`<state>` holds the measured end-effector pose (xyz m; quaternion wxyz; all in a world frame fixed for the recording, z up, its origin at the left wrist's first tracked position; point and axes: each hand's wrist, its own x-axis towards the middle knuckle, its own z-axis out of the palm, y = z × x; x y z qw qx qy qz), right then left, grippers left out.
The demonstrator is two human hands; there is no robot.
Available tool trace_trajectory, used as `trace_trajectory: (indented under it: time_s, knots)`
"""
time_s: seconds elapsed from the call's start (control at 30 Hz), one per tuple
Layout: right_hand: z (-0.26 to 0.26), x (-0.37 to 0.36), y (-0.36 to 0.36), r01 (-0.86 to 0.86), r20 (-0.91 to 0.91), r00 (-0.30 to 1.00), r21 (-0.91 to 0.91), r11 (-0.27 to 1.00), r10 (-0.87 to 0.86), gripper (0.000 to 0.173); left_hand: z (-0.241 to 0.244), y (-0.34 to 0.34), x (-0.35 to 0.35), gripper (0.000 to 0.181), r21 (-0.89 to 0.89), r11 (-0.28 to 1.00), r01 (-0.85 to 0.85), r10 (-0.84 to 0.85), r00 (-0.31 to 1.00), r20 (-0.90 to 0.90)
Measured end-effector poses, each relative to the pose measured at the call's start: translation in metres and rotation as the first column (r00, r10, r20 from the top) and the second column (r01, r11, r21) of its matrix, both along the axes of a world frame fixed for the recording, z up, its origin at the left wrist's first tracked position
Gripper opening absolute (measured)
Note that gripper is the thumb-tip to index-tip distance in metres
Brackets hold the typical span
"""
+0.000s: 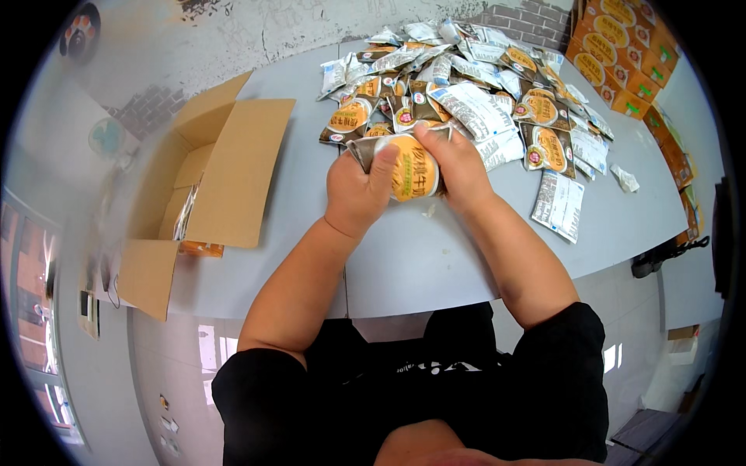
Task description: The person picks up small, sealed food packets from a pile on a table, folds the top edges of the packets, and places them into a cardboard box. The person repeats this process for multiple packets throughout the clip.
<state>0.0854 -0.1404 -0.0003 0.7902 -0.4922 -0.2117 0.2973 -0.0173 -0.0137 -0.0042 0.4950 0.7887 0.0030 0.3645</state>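
Between my two hands is a brown and orange milk pouch (415, 169), its printed front facing up. My left hand (360, 185) grips its left side with the thumb on top. My right hand (457, 163) holds the opposite side, thumb near the upper edge. Just beyond them a heap of similar pouches (539, 106) covers the far part of the grey table (402, 256), some showing white printed backs. An open cardboard box (242, 175) stands at the left with a few pouches (186, 214) visible inside it.
Orange printed cartons (620, 52) are stacked at the back right, with more along the right side. A single pouch (558, 205) lies nearer the right front edge. A crumpled white scrap (625, 177) rests to its right. The wall (233, 35) borders the table's far side.
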Motion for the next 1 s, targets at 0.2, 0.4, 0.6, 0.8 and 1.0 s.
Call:
trace_trajectory:
  time_s: [0.2,0.4,0.6,0.8,1.0]
  knots:
    - [-0.003,0.004,0.007,-0.013,-0.231,0.973,0.037,0.999,0.021,0.047,-0.004,-0.006,0.002,0.043,0.019,0.999,-0.030,0.029,0.999,0.028]
    - [-0.008,0.014,0.005,-0.177,-0.067,0.983,-0.062,0.982,0.173,0.047,-0.003,0.017,0.011,0.057,-0.660,0.751,-0.033,0.022,0.999,-0.025]
    - [-0.018,0.008,0.006,-0.104,0.101,0.989,-0.062,0.993,0.110,0.042,-0.010,0.008,0.014,0.056,-0.640,0.751,0.161,-0.185,0.982,0.029]
    - [0.001,0.013,0.001,0.126,-0.173,0.982,0.334,0.934,-0.070,0.026,-0.010,0.007,0.007,0.053,-0.603,0.680,0.416,-0.603,0.786,-0.138]
    - [-0.001,0.000,-0.004,0.017,0.116,0.993,0.133,0.991,-0.033,0.026,-0.002,0.026,0.005,0.053,-0.719,0.600,0.351,-0.603,0.789,-0.118]
